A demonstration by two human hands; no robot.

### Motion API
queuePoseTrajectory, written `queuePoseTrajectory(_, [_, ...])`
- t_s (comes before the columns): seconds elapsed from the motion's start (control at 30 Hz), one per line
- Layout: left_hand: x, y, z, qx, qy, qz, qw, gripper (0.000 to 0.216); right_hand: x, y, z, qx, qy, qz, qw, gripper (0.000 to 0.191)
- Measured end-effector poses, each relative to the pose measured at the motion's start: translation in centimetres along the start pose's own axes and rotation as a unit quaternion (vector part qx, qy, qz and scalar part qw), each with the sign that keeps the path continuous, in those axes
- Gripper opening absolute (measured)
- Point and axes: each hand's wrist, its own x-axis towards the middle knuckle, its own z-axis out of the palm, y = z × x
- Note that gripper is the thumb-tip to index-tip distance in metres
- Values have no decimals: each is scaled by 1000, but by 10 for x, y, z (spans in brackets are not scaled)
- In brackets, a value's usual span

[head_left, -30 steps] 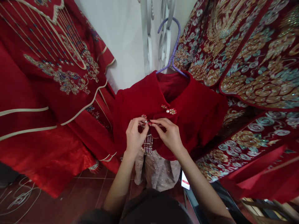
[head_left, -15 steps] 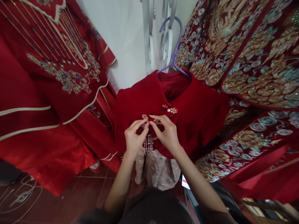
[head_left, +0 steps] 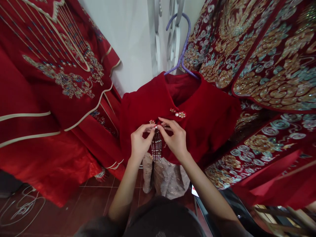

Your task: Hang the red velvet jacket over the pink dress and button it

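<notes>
A dark red velvet garment (head_left: 145, 95) hangs in front of me on a purple hanger (head_left: 184, 54). At its front, my left hand (head_left: 140, 141) pinches a small pearl button (head_left: 156, 127) between thumb and forefinger. My right hand (head_left: 176, 138) closes thumb and forefinger on the same fastening from the other side, its other fingers partly behind the cloth. Below the fingertips dangles a beaded tassel (head_left: 156, 148). Higher up, a pearl-beaded clasp (head_left: 179, 114) sits at the collar edge. The fingertips hide part of the fastening.
On the left hangs a red embroidered costume (head_left: 81, 108) with white trim. Heavily embroidered garments (head_left: 269, 65) fill the right side. A white metal rack (head_left: 156, 42) stands behind. Below are pale shiny fabric (head_left: 172, 181), a tiled floor (head_left: 91, 200) and a white cable (head_left: 23, 207).
Both hands stay at the front fastening. The fingertips have shifted slightly, so the pearl and more of the tassel now show. The view has moved a little.
</notes>
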Motion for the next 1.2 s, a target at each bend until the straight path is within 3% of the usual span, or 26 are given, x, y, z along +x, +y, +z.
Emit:
queuePoseTrajectory(0.13, [-18,-2,7,-4,60,-8,998,24,-12,10,-17,73,-27,54,995,28])
queuePoseTrajectory(0.23, [-44,-10,16,17,93,-16,995,17,-34,23,-33,76,12,125,989,24])
queuePoseTrajectory(0.37, [-73,-18,34,44,14,-52,998,29,-60,34,-37,0,30,189,981,23])
queuePoseTrajectory(0.5, [-82,-15,56,5,-33,-79,996,55,-73,37,-22,-46,4,149,988,26])
queuePoseTrajectory(0.6, [-82,-10,65,-42,-43,-90,994,46,-76,40,-15,-18,-6,143,989,27])
queuePoseTrajectory(0.8, [-81,-15,59,-19,-30,-111,993,28,-79,44,-26,65,-71,199,975,22])
queuePoseTrajectory(1.03, [-79,-16,49,32,-88,-104,990,79,-77,46,-39,38,-42,224,973,25])
queuePoseTrajectory(1.2, [-94,-13,41,92,-35,-113,989,90,-75,47,-46,-9,36,183,982,24])
